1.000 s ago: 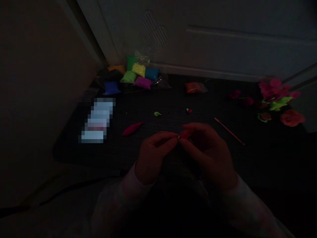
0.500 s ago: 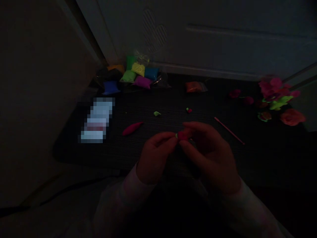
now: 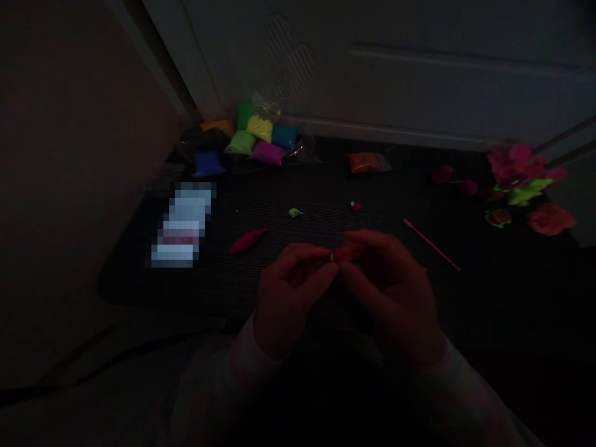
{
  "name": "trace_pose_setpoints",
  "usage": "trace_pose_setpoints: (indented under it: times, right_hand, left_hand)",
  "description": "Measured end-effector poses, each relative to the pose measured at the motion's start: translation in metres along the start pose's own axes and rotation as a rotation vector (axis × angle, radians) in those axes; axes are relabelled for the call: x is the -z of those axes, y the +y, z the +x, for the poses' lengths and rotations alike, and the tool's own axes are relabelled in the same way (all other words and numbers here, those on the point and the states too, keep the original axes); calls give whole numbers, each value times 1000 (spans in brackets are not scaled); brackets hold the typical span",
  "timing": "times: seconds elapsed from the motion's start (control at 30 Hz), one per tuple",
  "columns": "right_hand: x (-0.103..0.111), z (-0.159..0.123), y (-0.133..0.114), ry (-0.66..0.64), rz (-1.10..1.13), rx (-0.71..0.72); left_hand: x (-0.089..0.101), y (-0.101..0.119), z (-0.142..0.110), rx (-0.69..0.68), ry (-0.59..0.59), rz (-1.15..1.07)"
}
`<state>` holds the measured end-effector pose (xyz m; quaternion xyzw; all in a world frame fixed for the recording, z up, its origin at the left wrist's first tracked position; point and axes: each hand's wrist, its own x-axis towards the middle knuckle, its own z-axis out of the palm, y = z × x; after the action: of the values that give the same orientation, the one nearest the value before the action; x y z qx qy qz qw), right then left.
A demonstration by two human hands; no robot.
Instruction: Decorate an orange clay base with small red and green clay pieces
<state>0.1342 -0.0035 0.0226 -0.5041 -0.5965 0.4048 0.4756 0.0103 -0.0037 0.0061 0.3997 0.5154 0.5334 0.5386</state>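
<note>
The scene is very dark. My left hand (image 3: 288,292) and my right hand (image 3: 391,292) meet over a dark mat (image 3: 261,285), fingertips pinched together on a small red clay piece (image 3: 342,253) with a speck of green at its left end. Both hands are closed around it. A pink tapered clay roll (image 3: 249,241) lies on the mat to the left of my hands. A thin pink stick (image 3: 431,245) lies to the right.
Several coloured clay bags (image 3: 246,143) are heaped at the back left, an orange bag (image 3: 365,162) further right. Small green (image 3: 295,213) and red (image 3: 356,206) clay bits lie mid-mat. Clay flowers (image 3: 524,180) sit at the right. A blurred-out patch (image 3: 181,226) lies left.
My hands stay together on the red piece; the fingers have shifted slightly around it. Nothing else has moved.
</note>
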Motion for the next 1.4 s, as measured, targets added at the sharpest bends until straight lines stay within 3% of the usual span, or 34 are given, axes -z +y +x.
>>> trace_pose_setpoints:
  times: [0.13,0.6,0.93,1.2,1.4]
  right_hand:
    - [0,-1,1,-11,19,-11]
    - [-3,-1,3,13,-12,8]
    - [-6,0,0,70,124,-53]
    - [-7,1,-1,83,165,-92]
    - [-6,-1,-2,75,165,-83]
  left_hand:
    - [-1,5,0,-45,0,59]
    - [-2,8,0,57,16,86]
    - [-6,1,-1,310,2,-282]
    - [-5,2,-3,147,3,-180]
    - [-4,3,-1,118,-4,-93]
